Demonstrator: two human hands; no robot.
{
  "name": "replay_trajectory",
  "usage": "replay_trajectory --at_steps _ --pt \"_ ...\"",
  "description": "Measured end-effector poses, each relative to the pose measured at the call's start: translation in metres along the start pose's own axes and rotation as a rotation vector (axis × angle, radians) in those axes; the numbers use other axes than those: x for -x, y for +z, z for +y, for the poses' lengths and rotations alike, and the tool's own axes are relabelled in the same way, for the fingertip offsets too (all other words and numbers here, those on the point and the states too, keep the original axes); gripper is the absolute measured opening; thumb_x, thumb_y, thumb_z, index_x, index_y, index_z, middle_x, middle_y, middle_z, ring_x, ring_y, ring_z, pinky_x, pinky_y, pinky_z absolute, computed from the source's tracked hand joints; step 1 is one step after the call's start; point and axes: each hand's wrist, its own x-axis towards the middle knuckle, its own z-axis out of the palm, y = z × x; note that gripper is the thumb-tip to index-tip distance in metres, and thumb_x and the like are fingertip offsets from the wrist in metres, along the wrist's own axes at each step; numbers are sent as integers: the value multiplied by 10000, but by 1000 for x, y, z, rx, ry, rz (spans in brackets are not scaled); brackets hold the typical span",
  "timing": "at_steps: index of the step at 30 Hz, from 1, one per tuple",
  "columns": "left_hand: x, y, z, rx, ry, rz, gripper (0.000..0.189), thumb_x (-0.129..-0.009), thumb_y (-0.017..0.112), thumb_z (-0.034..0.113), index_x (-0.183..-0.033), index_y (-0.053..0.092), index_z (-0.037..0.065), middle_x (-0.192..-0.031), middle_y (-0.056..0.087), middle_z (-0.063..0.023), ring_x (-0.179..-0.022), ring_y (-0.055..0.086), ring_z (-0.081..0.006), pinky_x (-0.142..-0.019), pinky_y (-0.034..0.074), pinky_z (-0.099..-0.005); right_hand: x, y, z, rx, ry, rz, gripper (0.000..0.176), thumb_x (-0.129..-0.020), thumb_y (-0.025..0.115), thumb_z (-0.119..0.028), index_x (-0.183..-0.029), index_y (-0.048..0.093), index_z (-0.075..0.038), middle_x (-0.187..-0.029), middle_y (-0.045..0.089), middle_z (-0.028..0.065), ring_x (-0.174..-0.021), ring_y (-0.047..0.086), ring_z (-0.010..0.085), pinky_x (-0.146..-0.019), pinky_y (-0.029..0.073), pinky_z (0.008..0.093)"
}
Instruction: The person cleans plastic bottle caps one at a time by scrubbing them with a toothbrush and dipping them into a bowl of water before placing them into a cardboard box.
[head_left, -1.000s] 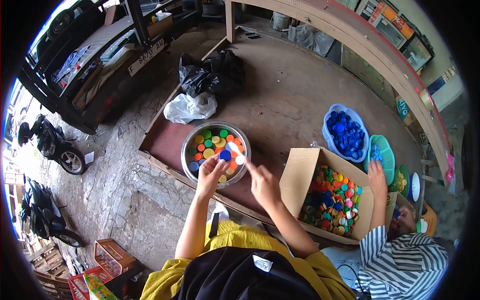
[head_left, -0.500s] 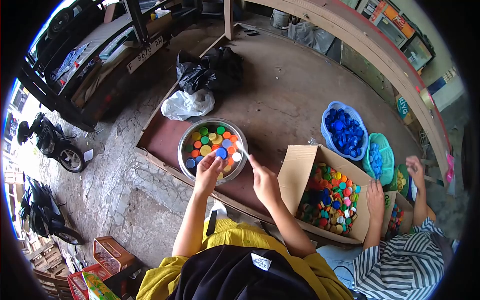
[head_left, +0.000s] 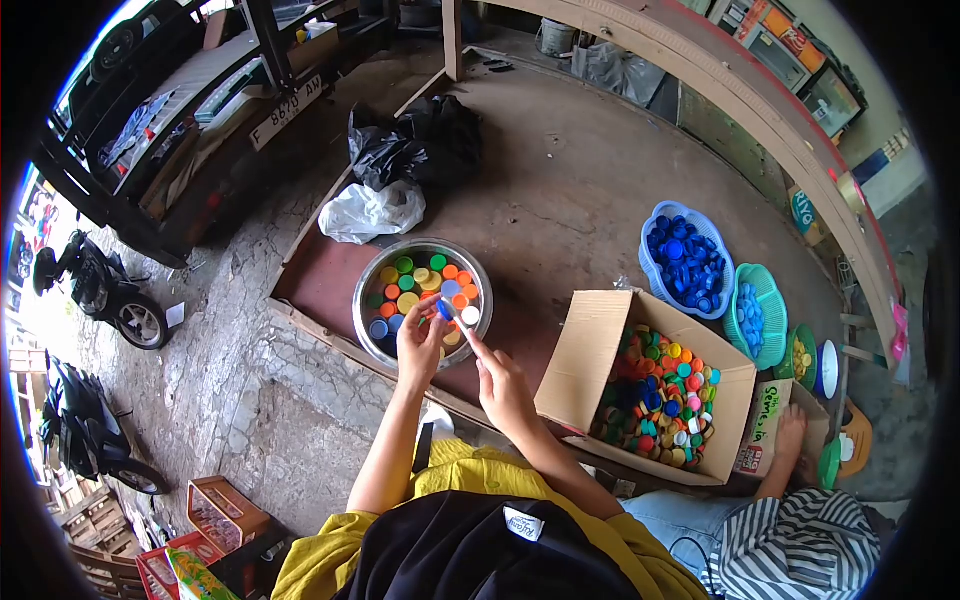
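Left hand (head_left: 420, 345) pinches a blue bottle cap (head_left: 444, 311); right hand (head_left: 505, 388) holds a thin tool (head_left: 463, 325) tight, pointing forward-left at it.

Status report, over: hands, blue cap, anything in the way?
Left hand holds blue cap over basin. Right hand grips thin tool, tip by cap, contact unclear. No visible obstruction; box off to the right.
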Motion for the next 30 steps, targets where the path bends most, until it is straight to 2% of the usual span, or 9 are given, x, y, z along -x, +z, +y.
replay_trajectory --at_steps 5,8,11,12,15,19,22,26,30 --pt "0 -10 -3 365 -156 -101 301 -943 460 104 -1214 492 -24 -1041 584 -67 -957 575 -118 -866 495 -266 -1 -3 -2 142 -76 27 635 -804 521 10 -1373 364 -225 -720 470 117 -590 547 290 -530 475 410" --pt "1 -13 -2 299 -93 -123 316 -950 453 138 -1215 488 -30 -1044 589 -73 -976 572 -125 -885 492 -280 -1 -6 -6 86 -55 -1 543 -831 485 40 -1334 434 -160 -684 468 136 -586 510 294 -576 439 401" --pt "0 -19 -6 451 -129 -159 291 -958 433 150 -1174 500 -33 -1041 597 -82 -942 591 -130 -875 494 -266 -12 -16 -4 36 28 69 547 -822 483 47 -1324 448 -166 -673 495 140 -578 523 287 -558 440 406" --pt "-1 -20 -7 511 -138 -169 286 -960 430 152 -1166 501 -33 -1037 599 -84 -932 596 -132 -875 493 -264 -15 -18 -4 39 1 142 597 -795 514 31 -1332 436 -218 -673 502 127 -574 550 287 -530 469 394" --pt "0 -17 -5 522 -139 -110 313 -976 389 211 -1142 502 -28 -1018 602 -88 -906 608 -140 -825 502 -263 -4 -10 -8 44 -133 15 598 -805 523 -3 -1342 421 -245 -665 508 110 -559 553 285 -529 477 384" --pt "-2 -19 -18 523 -121 -148 348 -984 360 248 -1137 501 -32 -1033 597 -89 -934 594 -155 -833 493 -303 -17 -11 -8 39 -53 122 607 -782 545 12 -1322 451 -248 -674 519 102 -533 556 260 -509 481 387" --pt "0 -8 -4 518 -122 -91 350 -986 347 267 -1099 509 -22 -1023 597 -95 -919 590 -172 -834 485 -331 -6 -6 -16 108 -171 40 599 -778 544 14 -1313 463 -242 -685 519 111 -547 562 269 -511 482 389" --pt "-2 -17 -26 484 -120 -72 361 -987 341 283 -1084 506 -23 -1040 595 -113 -939 576 -192 -854 465 -344 -15 -13 -14 70 8 96 582 -775 520 64 -1291 495 -205 -653 484 123 -573 540 278 -549 454 409" --pt "-4 -4 6 455 -153 -7 342 -986 353 267 -1117 504 -11 -1015 585 -76 -921 566 -149 -827 462 -303 -9 -9 -12 86 -170 25 567 -782 494 86 -1293 493 -160 -646 475 131 -581 534 275 -569 446 395"
